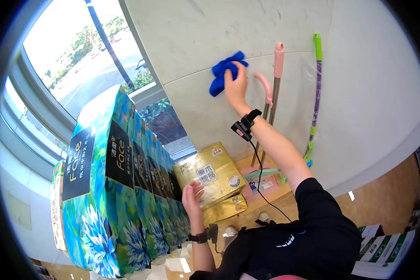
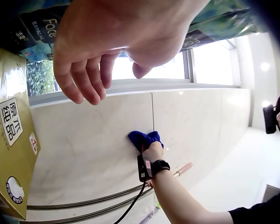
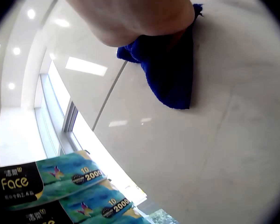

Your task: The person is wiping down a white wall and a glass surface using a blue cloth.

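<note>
A blue cloth (image 1: pixel 218 77) lies bunched against the pale marble wall, and the right hand (image 1: pixel 237 86) grips it, thumb and fingers around its folds. In the right wrist view the cloth (image 3: pixel 170 70) hangs flat on the wall below the right hand (image 3: pixel 135 18), whose fingers are hidden. The left hand (image 1: pixel 192 198) is beside a gold tissue pack (image 1: pixel 210 175), fingers loosely bent, holding nothing. The left wrist view shows the left hand (image 2: pixel 112 42) with relaxed fingers hanging near the gold pack (image 2: pixel 11 130); whether it touches the pack cannot be told.
Stacked blue-green tissue packs (image 1: pixel 121 186) stand at the left by the window. Pink-handled poles (image 1: pixel 278 60) and a green-and-purple pole (image 1: pixel 318 84) lean on the wall right of the cloth. A second gold pack (image 1: pixel 226 208) lies below the first. A black cable (image 1: pixel 261 186) hangs from the right wrist.
</note>
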A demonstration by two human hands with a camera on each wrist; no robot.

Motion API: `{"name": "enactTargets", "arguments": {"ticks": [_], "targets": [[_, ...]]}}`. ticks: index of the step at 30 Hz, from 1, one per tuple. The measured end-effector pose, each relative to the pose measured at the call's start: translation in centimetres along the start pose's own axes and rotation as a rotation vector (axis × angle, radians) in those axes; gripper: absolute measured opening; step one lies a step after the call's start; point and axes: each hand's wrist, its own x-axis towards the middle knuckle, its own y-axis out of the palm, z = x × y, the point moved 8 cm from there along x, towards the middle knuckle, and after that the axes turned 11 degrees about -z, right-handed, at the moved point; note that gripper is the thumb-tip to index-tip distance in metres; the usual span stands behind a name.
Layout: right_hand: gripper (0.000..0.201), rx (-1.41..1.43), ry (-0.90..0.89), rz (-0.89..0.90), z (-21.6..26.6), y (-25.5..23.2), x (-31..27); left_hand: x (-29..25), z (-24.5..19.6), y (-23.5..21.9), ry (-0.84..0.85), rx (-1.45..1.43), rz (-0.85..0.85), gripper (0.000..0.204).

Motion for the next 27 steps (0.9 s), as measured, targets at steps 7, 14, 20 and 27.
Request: {"name": "enactTargets", "arguments": {"ticks": [7, 14, 20, 27], "targets": [[0.029, 0.049, 0.139, -0.122, 0.1, 1.5, -1.8, 0.6, 0.4, -1.3, -0.003, -0.009, -0.002, 0.037], [0.026, 0.108, -0.169, 0.402, 6.5, 7.9, -10.9, 1.0, -0.2, -3.2, 0.015, -0.035, -0.053, 0.035], [0.028, -0.059, -0.42, 0.852, 4.9, 8.0, -16.7, 0.9, 0.6, -3.2, -0.019, -0.049, -0.049, 0.033], [0.032, -0.103, -0.571, 0.861, 2.3, 7.3, -19.4, 0.3, 0.5, -3.7, -0.018, -0.063, -0.059, 0.033]]}}
